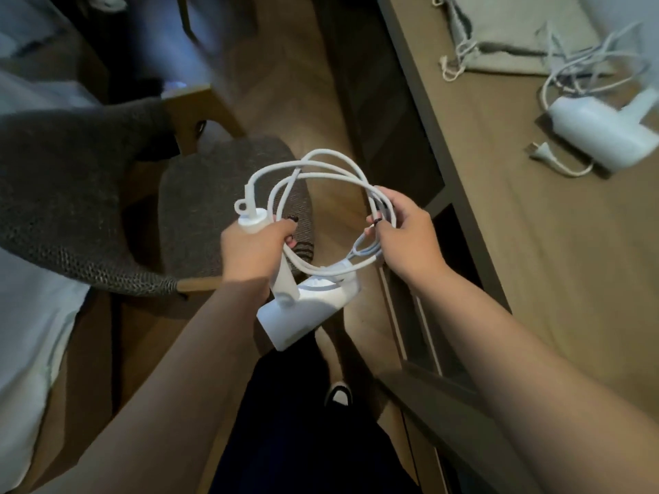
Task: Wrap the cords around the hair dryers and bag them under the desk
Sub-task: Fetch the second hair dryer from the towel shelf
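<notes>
My left hand (255, 246) grips the handle of a white hair dryer (306, 311), whose body hangs down below the hand. Its white cord (321, 172) forms a few loose loops in the air between my hands. My right hand (401, 233) pinches those loops on their right side. A second white hair dryer (602, 131) lies on the wooden desk (517, 215) at the right, its cord (585, 71) loose and tangled behind it and its plug (542, 153) beside it. A beige drawstring bag (513, 30) lies flat at the desk's far end.
A grey upholstered chair (117, 215) stands to the left, close to my left hand. White bedding (25, 336) fills the far left. Dark open space shows under the desk's edge (420, 158). My legs and a shoe (338, 393) are on the wooden floor below.
</notes>
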`<action>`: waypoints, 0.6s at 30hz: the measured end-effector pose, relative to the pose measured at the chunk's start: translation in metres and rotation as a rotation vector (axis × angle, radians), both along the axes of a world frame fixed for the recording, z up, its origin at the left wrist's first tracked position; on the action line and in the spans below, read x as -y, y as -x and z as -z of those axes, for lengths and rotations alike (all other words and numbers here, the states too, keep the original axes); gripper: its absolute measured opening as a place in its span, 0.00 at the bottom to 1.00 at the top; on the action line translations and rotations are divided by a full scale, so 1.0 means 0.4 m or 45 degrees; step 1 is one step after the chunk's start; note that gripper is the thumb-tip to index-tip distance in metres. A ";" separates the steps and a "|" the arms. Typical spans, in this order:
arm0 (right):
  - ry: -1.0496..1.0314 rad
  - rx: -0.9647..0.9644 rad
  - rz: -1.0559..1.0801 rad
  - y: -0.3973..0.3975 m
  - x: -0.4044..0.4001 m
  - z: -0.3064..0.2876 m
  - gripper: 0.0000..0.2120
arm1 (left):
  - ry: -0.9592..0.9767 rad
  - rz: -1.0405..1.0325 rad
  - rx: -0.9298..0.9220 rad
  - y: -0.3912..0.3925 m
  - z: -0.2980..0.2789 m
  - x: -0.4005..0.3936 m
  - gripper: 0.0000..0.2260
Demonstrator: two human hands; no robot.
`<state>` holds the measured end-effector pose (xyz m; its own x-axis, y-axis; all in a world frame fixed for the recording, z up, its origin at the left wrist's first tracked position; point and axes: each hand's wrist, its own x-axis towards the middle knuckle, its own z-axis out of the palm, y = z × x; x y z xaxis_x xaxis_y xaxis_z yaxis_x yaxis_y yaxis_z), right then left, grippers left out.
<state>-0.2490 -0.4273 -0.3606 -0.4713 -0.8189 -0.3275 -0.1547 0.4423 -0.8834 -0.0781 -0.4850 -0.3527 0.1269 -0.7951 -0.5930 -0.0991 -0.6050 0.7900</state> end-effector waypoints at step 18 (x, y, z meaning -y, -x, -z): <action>0.079 -0.090 0.683 0.528 0.291 -0.149 0.11 | 0.709 1.208 0.323 0.555 -0.256 0.470 0.06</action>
<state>-0.4601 -0.5438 -0.3011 -0.8477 -0.4740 -0.2383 0.0183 0.4228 -0.9061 -0.3000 -0.6730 -0.2502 -0.6029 -0.7798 -0.1687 -0.5274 0.2308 0.8177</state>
